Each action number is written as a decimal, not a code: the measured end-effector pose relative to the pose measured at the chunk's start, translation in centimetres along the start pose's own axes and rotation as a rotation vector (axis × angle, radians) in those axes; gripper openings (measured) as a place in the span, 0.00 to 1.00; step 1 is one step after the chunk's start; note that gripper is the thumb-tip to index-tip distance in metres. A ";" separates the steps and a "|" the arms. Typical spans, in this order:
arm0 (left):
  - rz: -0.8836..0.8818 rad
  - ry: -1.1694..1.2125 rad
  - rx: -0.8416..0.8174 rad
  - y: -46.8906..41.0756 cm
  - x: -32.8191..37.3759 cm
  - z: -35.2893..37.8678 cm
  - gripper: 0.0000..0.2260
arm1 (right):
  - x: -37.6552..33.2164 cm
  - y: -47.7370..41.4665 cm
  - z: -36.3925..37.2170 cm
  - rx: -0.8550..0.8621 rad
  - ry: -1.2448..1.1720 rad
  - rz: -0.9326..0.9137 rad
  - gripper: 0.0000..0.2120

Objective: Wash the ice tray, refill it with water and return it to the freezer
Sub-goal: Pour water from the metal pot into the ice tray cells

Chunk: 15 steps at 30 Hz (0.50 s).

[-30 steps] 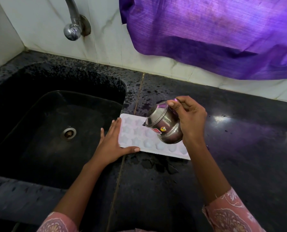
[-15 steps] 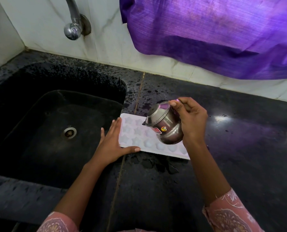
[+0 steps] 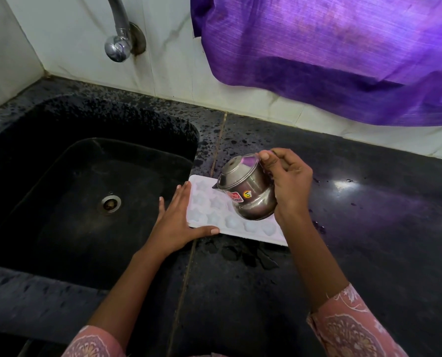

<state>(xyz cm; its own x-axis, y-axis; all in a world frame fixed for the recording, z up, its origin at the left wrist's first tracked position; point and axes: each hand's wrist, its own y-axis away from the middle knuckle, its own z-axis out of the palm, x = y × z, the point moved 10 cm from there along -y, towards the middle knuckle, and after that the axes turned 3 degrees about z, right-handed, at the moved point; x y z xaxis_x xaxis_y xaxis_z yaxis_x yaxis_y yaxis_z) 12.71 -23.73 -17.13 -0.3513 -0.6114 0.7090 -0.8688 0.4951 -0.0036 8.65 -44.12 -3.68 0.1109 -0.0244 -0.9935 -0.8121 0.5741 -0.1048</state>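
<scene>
Risk noted at frame centre: the right hand (image 3: 289, 184), clasped round a tilted steel pot (image 3: 248, 191), pours over the ice tray (image 3: 207, 215) on the wet worktop (image 3: 369, 228) (left hand (image 3: 176, 222) spread flat, steadying its edge); overtilting would likely flood the cells and spill.

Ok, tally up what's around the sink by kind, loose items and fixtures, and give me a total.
Ice tray: 1
Steel pot: 1
Tap: 1
Sink: 1
Purple cloth: 1
Total: 5
</scene>
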 end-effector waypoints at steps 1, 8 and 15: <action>0.001 0.002 0.001 0.0 0.0 0.0 0.57 | 0.0 0.0 0.2 -0.008 0.002 0.000 0.05; -0.002 0.005 0.009 0.0 -0.2 0.1 0.57 | -0.2 0.1 1.4 -0.039 0.087 -0.036 0.08; -0.002 0.008 0.009 0.0 -0.1 0.0 0.57 | -0.4 0.1 2.1 -0.066 0.137 -0.055 0.07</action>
<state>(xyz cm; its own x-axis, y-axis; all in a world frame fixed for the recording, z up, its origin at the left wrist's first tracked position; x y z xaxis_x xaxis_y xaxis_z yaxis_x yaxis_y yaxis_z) 12.70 -23.68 -17.25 -0.3468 -0.6071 0.7149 -0.8725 0.4885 -0.0084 9.73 -42.31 -3.25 0.0804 -0.1684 -0.9824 -0.8432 0.5140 -0.1571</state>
